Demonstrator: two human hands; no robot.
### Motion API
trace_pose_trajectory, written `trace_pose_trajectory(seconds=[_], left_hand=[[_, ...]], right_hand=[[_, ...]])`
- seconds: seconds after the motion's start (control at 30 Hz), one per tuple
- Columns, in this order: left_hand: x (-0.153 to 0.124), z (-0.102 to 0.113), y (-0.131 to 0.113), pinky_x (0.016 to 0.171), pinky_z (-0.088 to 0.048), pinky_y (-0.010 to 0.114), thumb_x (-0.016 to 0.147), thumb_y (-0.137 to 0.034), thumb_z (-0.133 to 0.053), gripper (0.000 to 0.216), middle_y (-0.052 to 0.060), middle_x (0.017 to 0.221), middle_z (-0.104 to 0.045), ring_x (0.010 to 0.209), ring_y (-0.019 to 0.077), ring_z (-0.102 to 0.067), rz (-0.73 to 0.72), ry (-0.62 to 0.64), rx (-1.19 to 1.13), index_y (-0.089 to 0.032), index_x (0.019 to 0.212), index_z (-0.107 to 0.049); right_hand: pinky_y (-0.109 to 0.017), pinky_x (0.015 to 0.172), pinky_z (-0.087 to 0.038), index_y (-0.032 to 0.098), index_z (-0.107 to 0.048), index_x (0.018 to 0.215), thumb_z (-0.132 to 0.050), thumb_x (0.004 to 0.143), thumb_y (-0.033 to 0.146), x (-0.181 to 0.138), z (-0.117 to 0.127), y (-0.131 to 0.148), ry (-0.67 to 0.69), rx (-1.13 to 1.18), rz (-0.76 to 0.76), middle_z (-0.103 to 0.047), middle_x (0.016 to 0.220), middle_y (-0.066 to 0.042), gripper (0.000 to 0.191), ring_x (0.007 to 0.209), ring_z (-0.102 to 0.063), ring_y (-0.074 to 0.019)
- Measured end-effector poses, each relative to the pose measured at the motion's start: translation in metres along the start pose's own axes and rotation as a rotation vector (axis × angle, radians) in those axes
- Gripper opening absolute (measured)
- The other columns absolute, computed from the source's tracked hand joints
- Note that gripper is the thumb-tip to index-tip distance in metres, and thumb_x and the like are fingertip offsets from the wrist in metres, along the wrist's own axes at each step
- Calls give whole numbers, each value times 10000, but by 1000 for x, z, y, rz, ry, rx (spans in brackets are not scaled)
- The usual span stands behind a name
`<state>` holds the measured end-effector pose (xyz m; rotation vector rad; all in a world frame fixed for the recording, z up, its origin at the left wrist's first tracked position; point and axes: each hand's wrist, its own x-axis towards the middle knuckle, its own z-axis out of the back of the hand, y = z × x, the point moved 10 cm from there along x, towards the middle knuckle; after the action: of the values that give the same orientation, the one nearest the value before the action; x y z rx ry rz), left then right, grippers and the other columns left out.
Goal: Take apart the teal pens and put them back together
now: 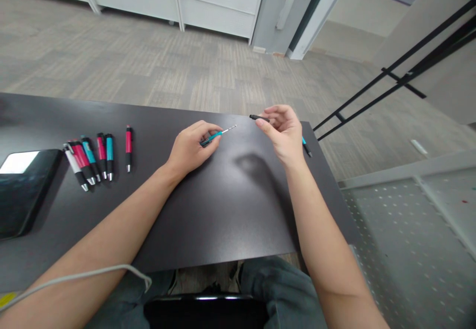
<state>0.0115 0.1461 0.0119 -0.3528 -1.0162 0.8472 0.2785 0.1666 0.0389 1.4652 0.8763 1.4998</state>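
Note:
My left hand (195,144), low over the dark table, is closed round a teal pen barrel (212,137). A thin pale refill (229,128) sticks out of the barrel's right end. Raised near the far edge, my right hand (280,130) pinches a short black pen part (259,118) between thumb and fingers, apart from the barrel. A teal and black pen (307,146) lies by the right edge, partly hidden behind my right wrist. To the left lies a group of pens with a teal pen (109,155), and a red pen (128,148) lies a little apart from them.
A black flat device (28,190) with a glossy top lies at the table's left. A pale cable (89,272) runs across my left forearm. Black metal bars (394,78) stand beyond the right edge of the table (223,220), and white cabinets (219,1) line the back.

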Motion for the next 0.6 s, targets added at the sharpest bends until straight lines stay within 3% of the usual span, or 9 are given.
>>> trace_pose_trajectory(seconds=[0.2, 0.4, 0.6], left_hand=[[0, -3, -6, 769, -615, 448, 1119, -338, -752, 162, 53, 1002, -830, 822, 264, -746, -34, 31, 16, -321, 1222, -876], [0, -5, -10, 817, -634, 424, 1122, -291, -736, 198, 53, 1007, -817, 844, 250, -734, -54, 44, 46, -267, 1246, -889], [0, -5, -13, 814, -621, 429, 1134, -271, -735, 199, 50, 995, -800, 843, 256, -726, -76, 61, 35, -279, 1259, -890]], right_hand=[[-514, 1084, -720, 338, -754, 1166, -1062, 892, 798, 7, 10, -1, 58, -59, 4, -888, 1280, -77, 617, 1177, -827, -305], [-508, 1086, -709, 354, -745, 1229, -1024, 932, 803, 5, 9, -5, 124, -121, 8, -888, 1291, -75, 606, 1127, -817, -292], [-496, 992, -695, 360, -744, 1248, -954, 989, 811, 2, 2, -12, 169, -157, 0, -881, 1277, -74, 560, 1095, -794, -295]])
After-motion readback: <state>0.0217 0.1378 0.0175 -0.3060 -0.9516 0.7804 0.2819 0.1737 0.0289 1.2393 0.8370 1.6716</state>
